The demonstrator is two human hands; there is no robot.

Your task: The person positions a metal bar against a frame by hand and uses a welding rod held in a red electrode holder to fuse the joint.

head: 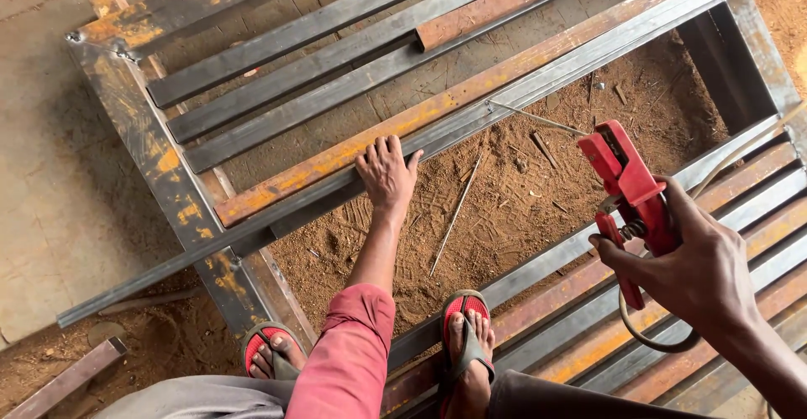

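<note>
My left hand (pixel 387 171) reaches forward and rests flat on a long rusty steel bar (pixel 471 91) that lies diagonally across a welded steel frame (pixel 160 158). A pink sleeve covers that forearm. My right hand (pixel 698 268) grips a red electrode holder (pixel 629 185) by its handle, and a thin welding rod (pixel 534 119) sticks out of its jaws toward the bar. A cable (pixel 647 335) loops down from the holder under my wrist.
Several steel tubes (pixel 319 57) lie side by side at the top, more (pixel 672 301) at the right. My feet in red sandals (pixel 465 318) stand on sandy ground (pixel 504 209), where a loose rod (pixel 454 217) lies. Concrete floor (pixel 42 175) at left.
</note>
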